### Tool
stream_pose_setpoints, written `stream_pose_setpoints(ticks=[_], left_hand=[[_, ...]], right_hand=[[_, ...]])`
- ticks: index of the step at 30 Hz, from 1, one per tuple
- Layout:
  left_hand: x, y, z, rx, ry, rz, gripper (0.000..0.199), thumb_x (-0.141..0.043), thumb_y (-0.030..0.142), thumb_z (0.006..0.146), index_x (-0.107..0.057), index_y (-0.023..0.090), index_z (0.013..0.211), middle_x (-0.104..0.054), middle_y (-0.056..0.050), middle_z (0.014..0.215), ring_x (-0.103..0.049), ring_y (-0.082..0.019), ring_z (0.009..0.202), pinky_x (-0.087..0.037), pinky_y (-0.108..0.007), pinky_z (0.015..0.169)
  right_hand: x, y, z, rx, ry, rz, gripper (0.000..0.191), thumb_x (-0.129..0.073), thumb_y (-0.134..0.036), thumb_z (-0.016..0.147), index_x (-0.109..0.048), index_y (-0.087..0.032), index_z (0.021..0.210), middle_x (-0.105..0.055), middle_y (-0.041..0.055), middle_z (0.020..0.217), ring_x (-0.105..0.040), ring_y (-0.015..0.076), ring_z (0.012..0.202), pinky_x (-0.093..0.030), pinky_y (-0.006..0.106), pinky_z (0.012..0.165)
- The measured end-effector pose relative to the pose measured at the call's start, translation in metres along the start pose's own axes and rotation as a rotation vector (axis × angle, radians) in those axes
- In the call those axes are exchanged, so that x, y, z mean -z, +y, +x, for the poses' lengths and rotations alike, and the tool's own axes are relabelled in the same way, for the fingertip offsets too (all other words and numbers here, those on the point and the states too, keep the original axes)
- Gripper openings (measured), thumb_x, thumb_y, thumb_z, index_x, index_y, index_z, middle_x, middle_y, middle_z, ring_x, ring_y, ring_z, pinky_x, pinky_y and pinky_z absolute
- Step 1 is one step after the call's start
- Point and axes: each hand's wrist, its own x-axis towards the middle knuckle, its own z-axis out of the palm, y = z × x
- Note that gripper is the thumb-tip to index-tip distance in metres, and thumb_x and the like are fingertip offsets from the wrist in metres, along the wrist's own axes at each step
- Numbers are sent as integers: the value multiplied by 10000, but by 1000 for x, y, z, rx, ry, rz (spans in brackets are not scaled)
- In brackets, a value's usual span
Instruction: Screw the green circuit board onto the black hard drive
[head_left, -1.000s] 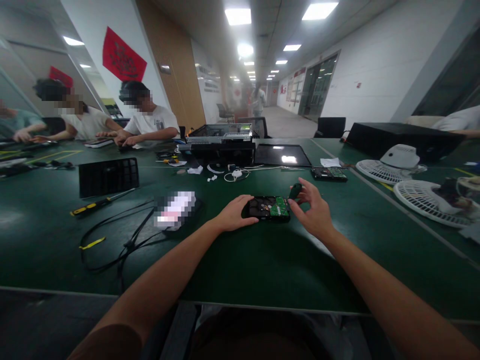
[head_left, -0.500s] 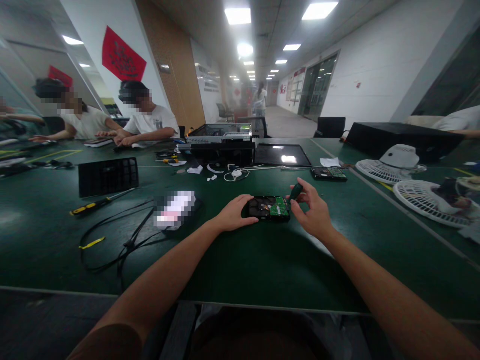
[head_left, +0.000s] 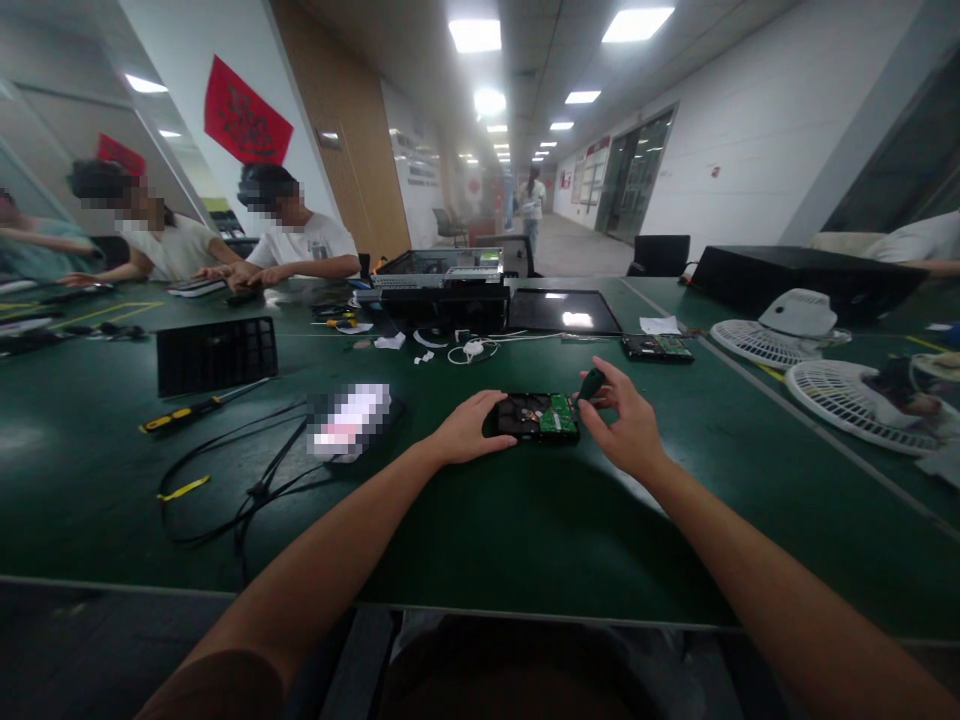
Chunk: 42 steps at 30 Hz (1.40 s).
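A black hard drive (head_left: 538, 417) with a green circuit board facing up lies on the green table (head_left: 525, 540) in front of me. My left hand (head_left: 472, 428) grips its left end, thumb along the near edge and fingers at the far edge. At the drive's right end, my right hand (head_left: 624, 420) pinches the dark green handle of a screwdriver (head_left: 591, 384). The handle leans up and to the right, and its tip is at the right end of the board, too small to make out clearly.
Left lie a phone (head_left: 351, 420), black cables (head_left: 259, 490), a yellow-black screwdriver (head_left: 184, 412) and a propped black panel (head_left: 217, 357). Ahead stand an opened computer case (head_left: 442, 300) and a second hard drive (head_left: 657, 347). White fan parts (head_left: 855, 400) lie right. Co-workers (head_left: 300, 240) sit at far left.
Both hands, the hard drive and the screwdriver hold almost the same place. In the background, a walking person has shifted slightly to the right.
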Motion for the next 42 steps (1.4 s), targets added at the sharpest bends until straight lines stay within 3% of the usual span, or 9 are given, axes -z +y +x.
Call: stream_pose_setpoints(ticks=[4,10,20,27,35,42], left_hand=[[0,0,1,6,-4,-5,835,-792,601,846,-482,239,1532,-551,-134,1519,-524,-356,1421,-431,-537,1213],[0,0,0,3,-8,3,841,-785,608,852,-472,237,1537,-549,-143,1519,-525,-360,1419,-433,-549,1206],[1,2,0,-5,5,-7,823,-793,589,850,-489,229,1524,-555,-141,1514,-534,-352,1413,-439,-530,1207],[0,2,0,-9,-4,-2,827,-782,594,859,-472,220,1528,-549,-144,1517,-532,-345,1414,-434,-525,1213],[1,1,0,-5,-4,11,830,-775,604,862,-472,220,1532,-545,-143,1523,-520,-348,1429,-429,-525,1221],[1,2,0,-3,-12,8,843,-766,617,865,-463,215,1541,-540,-150,1529,-522,-348,1423,-428,-530,1219]], right_hand=[[1,3,0,6,20,-46,698,-722,-334,933,-465,-315,1581,-707,107,1334,-743,270,991,-679,476,837],[1,-7,-1,9,-10,24,670,-635,-279,979,-408,-308,1608,-673,110,1428,-773,267,1077,-647,497,983],[4,0,1,31,40,-108,659,-723,-356,936,-503,-306,1556,-725,102,1297,-749,254,921,-668,492,869],[3,-5,1,24,1,-17,678,-659,-283,960,-426,-297,1597,-704,100,1384,-775,256,1009,-643,499,970],[4,1,1,32,13,-89,716,-727,-345,927,-468,-302,1593,-714,113,1343,-752,272,979,-686,494,848],[4,-7,0,25,-20,-24,741,-653,-280,963,-378,-330,1648,-686,82,1440,-773,268,1079,-658,514,991]])
